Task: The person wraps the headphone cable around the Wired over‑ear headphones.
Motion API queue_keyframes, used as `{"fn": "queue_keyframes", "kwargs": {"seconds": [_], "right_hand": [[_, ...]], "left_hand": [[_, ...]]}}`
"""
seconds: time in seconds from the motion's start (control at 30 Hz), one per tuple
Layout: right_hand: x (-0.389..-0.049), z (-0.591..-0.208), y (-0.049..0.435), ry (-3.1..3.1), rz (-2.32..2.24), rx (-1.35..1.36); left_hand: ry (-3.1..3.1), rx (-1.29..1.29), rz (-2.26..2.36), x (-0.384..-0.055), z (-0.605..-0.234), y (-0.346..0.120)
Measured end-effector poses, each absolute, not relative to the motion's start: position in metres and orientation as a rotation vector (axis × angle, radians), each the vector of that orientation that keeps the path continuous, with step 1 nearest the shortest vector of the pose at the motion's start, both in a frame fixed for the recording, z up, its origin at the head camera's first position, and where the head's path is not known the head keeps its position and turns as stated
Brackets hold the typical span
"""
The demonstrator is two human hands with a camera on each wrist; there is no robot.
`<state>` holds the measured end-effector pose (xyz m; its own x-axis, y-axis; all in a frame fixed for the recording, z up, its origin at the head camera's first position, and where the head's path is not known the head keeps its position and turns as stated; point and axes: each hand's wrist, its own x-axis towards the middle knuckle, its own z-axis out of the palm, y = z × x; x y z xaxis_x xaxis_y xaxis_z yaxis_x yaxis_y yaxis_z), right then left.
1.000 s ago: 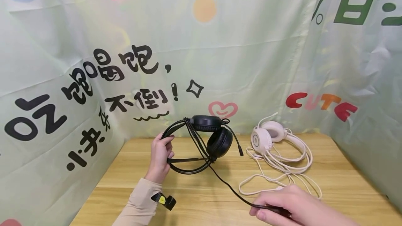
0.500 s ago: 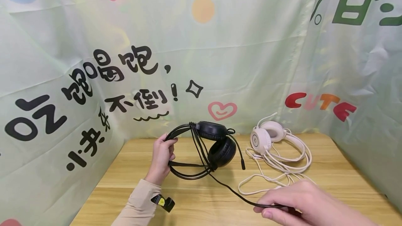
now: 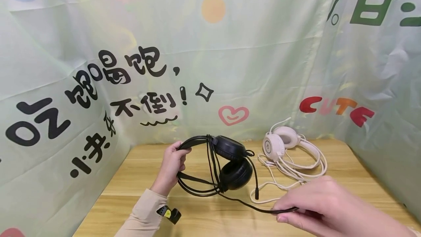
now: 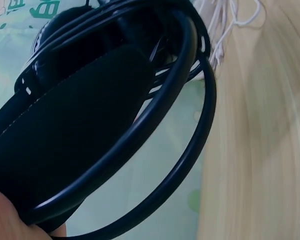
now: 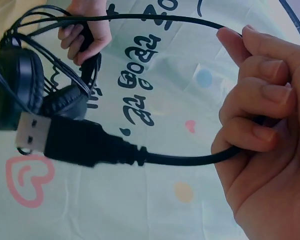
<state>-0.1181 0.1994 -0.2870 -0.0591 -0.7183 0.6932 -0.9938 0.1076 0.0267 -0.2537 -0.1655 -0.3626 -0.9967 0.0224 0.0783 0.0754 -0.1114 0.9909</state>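
A black headset (image 3: 236, 174) is held above the table by my left hand (image 3: 171, 167), which grips its headband (image 4: 80, 125) on the left side. Its ear cups point right, and a thin microphone boom (image 3: 256, 182) hangs from the upper one. Loops of black cable (image 3: 211, 164) wrap around the headset. From there the cable runs to my right hand (image 3: 323, 202), which pinches it between thumb and forefinger. The right wrist view shows the other fingers curled around the cable too, with a USB plug (image 5: 75, 142) sticking out past them.
A white headset (image 3: 273, 147) lies at the back right of the wooden table (image 3: 138, 182), its white cable (image 3: 261, 201) spread in loose loops. Printed cloth (image 3: 263, 46) hangs behind and along both sides. A small black device (image 3: 170, 214) is strapped to my left wrist.
The black headset has sunk lower and tilted, its ear cups dropping and shifting slightly right. My right hand has moved a little right and up with the cable. The white headset stays put.
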Motion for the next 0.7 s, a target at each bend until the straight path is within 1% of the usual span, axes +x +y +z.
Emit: {"fn": "queue_keyframes", "kwargs": {"seconds": [0.17,0.37,0.7], "right_hand": [[-0.122,-0.276,0.195,-1.761,0.682,1.671],[-0.128,-0.266,0.189,-1.709,0.759,1.643],[-0.143,-0.258,0.181,-1.678,0.757,1.491]], "left_hand": [[-2.176,-0.179,-2.295,-0.249,-0.362,-0.165],[-2.288,-0.316,-2.286,-0.245,-0.361,-0.164],[-2.392,-0.582,-2.324,-0.237,-0.359,-0.161]]}}
